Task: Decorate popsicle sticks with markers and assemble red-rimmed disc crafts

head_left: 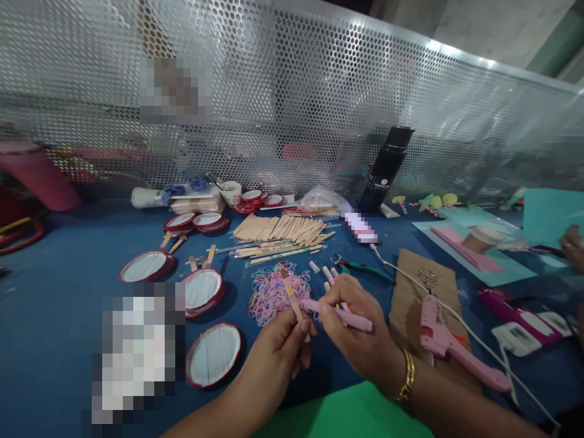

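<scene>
My left hand point(285, 344) pinches a wooden craft stick point(292, 296) upright by its lower part. The stick carries bands of brown, yellow and pink colour. In my right hand point(353, 322) is a pink marker point(351, 317), its front end close to the stick; whether the tip touches cannot be made out. Behind both hands lies a pile of small coloured rubber bands point(269, 295). More markers point(327, 274) lie just beyond my right hand, partly hidden by it.
Round red-rimmed lids point(213, 354) lie to the left. Farther back are loose craft sticks point(283, 228) and a black bottle point(385, 170). Rightward, a pink glue gun point(440, 334) rests on cardboard point(406, 274), its white cord trailing. Green paper point(347, 417) lies in front. Another person's hand point(572, 246) shows far right.
</scene>
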`<state>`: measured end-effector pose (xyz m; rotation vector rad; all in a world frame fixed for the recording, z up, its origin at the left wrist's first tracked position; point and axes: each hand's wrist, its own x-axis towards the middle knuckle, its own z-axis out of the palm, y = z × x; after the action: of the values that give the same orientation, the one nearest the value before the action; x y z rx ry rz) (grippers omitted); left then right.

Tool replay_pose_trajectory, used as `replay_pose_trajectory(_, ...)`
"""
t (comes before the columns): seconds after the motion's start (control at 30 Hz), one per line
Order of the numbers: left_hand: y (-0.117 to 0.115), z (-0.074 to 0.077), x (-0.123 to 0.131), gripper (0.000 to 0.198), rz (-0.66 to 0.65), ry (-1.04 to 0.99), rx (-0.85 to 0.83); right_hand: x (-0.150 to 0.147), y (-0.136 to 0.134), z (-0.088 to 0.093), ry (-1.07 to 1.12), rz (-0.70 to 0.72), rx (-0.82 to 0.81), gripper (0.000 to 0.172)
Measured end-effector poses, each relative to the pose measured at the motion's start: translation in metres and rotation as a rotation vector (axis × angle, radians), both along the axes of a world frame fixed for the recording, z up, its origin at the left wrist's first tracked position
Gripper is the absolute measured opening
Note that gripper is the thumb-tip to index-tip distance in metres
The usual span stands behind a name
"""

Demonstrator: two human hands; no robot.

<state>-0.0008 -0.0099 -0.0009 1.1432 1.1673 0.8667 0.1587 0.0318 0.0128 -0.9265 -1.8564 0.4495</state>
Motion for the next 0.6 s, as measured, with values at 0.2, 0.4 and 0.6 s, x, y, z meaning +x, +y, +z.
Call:
replay_pose_trajectory(0.2,0.005,-0.0023,-0.0014,0.054,0.021,-0.076,-0.053,0.0016,0.0019,0.0018,0.01,-0.021,-0.003,0.016)
replay_pose_trajectory(0.4,0.0033,0.0031,-0.0001,0.052,0.037,-0.067,-0.022,-0.0005,-0.0055,-0.0029,0.024,0.067,0.016,0.01)
replay_pose_trajectory(0.6,0.0018,0.0035,0.0006,0.054,0.03,-0.048,-0.019,-0.0008,-0.0052,-0.0024,0.018,0.05,0.048,0.009)
